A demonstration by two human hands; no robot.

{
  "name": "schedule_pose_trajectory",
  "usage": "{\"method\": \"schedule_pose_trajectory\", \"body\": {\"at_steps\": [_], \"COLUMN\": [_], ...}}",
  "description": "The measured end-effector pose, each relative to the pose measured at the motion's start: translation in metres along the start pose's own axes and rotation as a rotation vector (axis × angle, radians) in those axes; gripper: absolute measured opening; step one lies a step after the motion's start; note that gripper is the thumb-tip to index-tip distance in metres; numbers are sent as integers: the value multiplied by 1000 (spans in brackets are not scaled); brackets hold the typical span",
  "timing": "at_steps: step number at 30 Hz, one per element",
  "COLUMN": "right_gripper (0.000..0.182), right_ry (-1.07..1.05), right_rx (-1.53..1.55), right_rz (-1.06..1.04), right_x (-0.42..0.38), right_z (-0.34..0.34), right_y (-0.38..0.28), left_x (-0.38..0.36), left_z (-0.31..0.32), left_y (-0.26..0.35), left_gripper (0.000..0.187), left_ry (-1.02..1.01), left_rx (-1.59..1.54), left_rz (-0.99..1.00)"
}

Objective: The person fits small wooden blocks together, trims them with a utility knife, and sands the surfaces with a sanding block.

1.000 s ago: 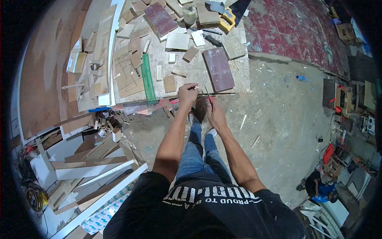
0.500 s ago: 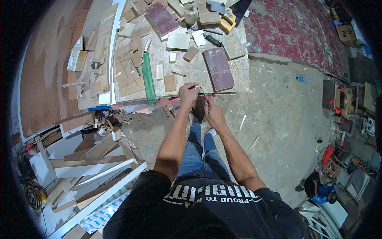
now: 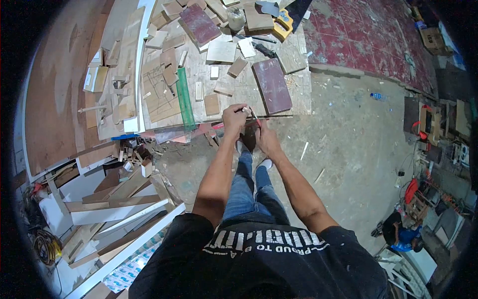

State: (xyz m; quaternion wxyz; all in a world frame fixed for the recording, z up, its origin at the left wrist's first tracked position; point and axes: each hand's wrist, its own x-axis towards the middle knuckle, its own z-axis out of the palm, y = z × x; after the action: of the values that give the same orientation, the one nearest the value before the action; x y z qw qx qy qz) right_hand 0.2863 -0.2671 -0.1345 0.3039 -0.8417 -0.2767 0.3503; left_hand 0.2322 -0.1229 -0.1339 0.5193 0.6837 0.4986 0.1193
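Slim red-handled metal tool [image 3: 257, 119] tight in right hand [image 3: 269, 140], small pale piece [image 3: 245, 109] tight in left hand [image 3: 234, 119].

Left hand [image 3: 235, 119]: closed, pinching small pale piece [image 3: 245, 109]. Right hand [image 3: 268, 140], at four o'clock from left: gripping red-handled tool [image 3: 258, 122], blade toward eleven o'clock, near piece; contact unclear. From right hand: maroon board [image 3: 272, 85] at twelve, green strip [image 3: 185, 99] at ten, blue bottle [image 3: 377, 96] at two, second person [image 3: 406, 236] at four.
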Motion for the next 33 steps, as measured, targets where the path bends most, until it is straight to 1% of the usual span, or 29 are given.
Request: {"method": "schedule_pose_trajectory", "body": {"at_steps": [1,3,4,6,7,8,9,11,13,14,16,18,20,22,24,29,30,31,32,33], "right_gripper": [37,29,29,26,27,27,27,28,32,32,33,33,33,27,27,28,29,29,29,29], "right_ry": [3,230,230,179,193,195,219,243,142,143,99,112,124,142,127,88,82,77,77,78], "right_rx": [3,225,224,374,304,305,304,304,233,237,216,231,241,211,201,186,155,125,121,109], "right_rz": [5,-256,-256,33,-22,-17,-44,-73,54,56,135,103,72,28,31,64,85,105,105,93], "right_x": [2,13,7,-13,-15,-20,-24,-27,-27,-27,-26,-23,-22,-23,-23,-25,-26,-27,-26,-25], "right_z": [9,20,7,-16,-11,-9,-6,-2,1,2,-1,1,4,2,1,0,-1,-2,-3,-1], "right_y": [13,37,26,13,24,24,25,21,8,2,-13,-13,-12,-15,-17,-23,-24,-26,-26,-23], "left_x": [-1,6,7,6,7,6,1,-7,-10,-11,-12,-11,-11,-12,-14,-15,-15,-15,-14,-13], "left_z": [-3,-1,1,5,6,8,9,8,13,14,15,16,18,18,18,20,21,22,23,24], "left_y": [-1,-1,-6,-14,-15,-16,-10,8,7,5,5,3,-3,-2,1,-2,-2,-2,-2,-5], "left_gripper": [31,31,28,25,20,17,17,13,12,12,13,15,13,14,15,22,22,22,23,23], "left_ry": [-19,-34,-22,-10,-17,-25,-27,1,23,46,42,39,66,69,74,110,110,134,159,159], "left_rx": [1,-4,7,18,-141,-301,-302,-335,-332,-333,-317,-302,-341,-340,-341,-144,-147,-86,-25,-28], "left_rz": [7,27,7,-22,-83,-145,-147,-233,-218,-206,-228,-248,-216,-216,-217,-135,-137,-126,-114,-115]}}
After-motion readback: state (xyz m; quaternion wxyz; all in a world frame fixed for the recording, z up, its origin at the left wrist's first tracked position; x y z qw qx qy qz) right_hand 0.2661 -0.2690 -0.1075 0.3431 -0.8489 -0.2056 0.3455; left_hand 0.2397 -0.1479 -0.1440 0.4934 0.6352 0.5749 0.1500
